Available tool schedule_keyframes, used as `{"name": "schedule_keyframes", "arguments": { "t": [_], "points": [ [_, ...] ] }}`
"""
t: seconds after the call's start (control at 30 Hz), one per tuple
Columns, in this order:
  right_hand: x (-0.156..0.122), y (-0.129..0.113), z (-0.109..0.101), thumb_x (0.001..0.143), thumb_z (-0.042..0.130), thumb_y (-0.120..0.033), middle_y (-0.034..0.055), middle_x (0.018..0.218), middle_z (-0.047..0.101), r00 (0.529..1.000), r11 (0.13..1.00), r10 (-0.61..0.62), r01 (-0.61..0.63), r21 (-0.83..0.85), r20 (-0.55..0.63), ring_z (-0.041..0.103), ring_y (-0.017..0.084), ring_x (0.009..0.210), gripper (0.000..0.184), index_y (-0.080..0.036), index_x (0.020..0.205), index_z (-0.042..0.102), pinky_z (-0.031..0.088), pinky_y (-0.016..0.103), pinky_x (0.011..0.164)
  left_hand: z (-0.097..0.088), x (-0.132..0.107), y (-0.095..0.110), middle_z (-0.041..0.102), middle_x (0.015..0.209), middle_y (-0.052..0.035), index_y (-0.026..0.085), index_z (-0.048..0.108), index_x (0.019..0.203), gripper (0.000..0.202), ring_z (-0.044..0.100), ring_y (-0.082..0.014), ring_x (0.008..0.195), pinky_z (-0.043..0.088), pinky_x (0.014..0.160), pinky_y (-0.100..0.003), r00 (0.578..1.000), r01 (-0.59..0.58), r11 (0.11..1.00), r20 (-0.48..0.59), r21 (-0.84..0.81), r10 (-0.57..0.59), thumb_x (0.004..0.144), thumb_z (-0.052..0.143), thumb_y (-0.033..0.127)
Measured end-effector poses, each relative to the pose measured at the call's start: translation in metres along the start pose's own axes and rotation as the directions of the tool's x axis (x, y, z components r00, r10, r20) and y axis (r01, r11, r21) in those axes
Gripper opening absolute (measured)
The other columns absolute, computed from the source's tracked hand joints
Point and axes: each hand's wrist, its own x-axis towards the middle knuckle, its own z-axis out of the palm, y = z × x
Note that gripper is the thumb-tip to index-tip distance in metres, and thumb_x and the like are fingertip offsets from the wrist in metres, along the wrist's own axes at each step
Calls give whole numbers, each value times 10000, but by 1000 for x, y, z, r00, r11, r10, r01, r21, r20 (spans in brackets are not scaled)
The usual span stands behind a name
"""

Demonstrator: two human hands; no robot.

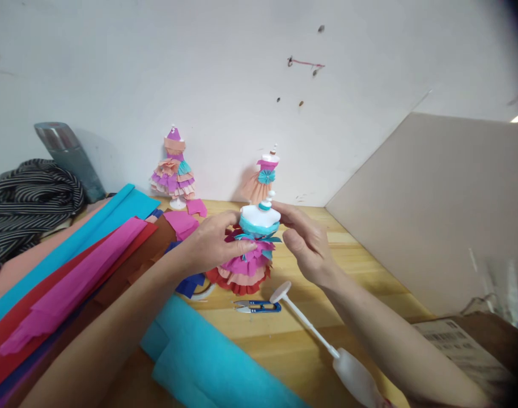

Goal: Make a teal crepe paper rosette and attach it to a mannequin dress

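A miniature dress form (260,218) with a white bust and teal neck band wears ruffled crepe paper in teal, pink, peach and red. My left hand (212,241) grips its left side, thumb across the front at the waist, fingers behind. On the other side my right hand (308,243) curves around the bust. Its fingertips reach behind the shoulder and are partly hidden, while the thumb stands apart from the paper. Below the skirt lie blue thread snips (259,306). A bare white dress form (355,371) on a stand lies tipped over near my right forearm.
Two more dressed forms, one purple and peach (174,164), one peach and pink (265,175), stand by the wall. Crepe paper sheets (72,272) cover the left; a teal roll (212,357) lies in front. A tape roll (204,293), striped cloth (38,195) and cardboard box (492,345) flank them.
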Motion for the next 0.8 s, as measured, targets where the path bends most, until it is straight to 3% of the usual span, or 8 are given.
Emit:
{"name": "schedule_keyframes", "arguments": {
  "t": [0.17,0.3,0.43,0.57,0.67,0.8],
  "points": [
    [-6,7,-1,936,461,-561,83,1178,696,994,994,98,-96,58,-44,660,267,1013,491,-263,1298,608,544,422,854,-8,0,8,713,1124,-100,150,652,1115,367,667,-250,1033,537,916,-386,997,5,994,75,-106,3,776,673,289],
    [-13,16,-2,924,470,-578,81,1185,684,987,977,160,-153,150,-36,663,246,975,494,-277,1291,606,559,403,820,-10,-2,6,718,1063,-94,158,667,1059,342,663,-257,1002,537,899,-395,997,20,1000,70,-24,-18,743,709,280],
    [-16,16,1,882,571,-547,103,1220,658,990,979,132,-138,148,51,656,241,964,520,-244,1305,575,547,403,839,-5,-2,-1,715,955,-90,152,677,1016,333,662,-254,932,543,846,-386,998,39,995,45,97,-44,729,730,313],
    [-15,10,6,866,628,-429,84,973,718,989,993,121,-120,-17,81,648,229,849,316,-205,1081,688,538,384,784,-2,-2,-7,708,899,-74,157,678,999,282,656,-234,891,541,812,-361,998,43,993,47,112,-49,766,690,317],
    [-13,7,9,867,611,-363,57,825,708,990,992,122,-120,-26,72,633,216,760,185,-212,894,715,535,368,728,-3,-2,-10,706,884,-68,162,680,986,244,654,-228,890,538,814,-353,998,26,994,51,108,-31,769,674,274],
    [-13,4,8,853,618,-344,65,895,714,986,989,146,-145,-17,79,638,226,808,211,-219,1000,703,532,383,755,-5,-3,-12,708,916,-77,166,675,1026,273,654,-226,892,538,818,-356,999,3,995,42,102,-7,764,671,242]
  ]
}}
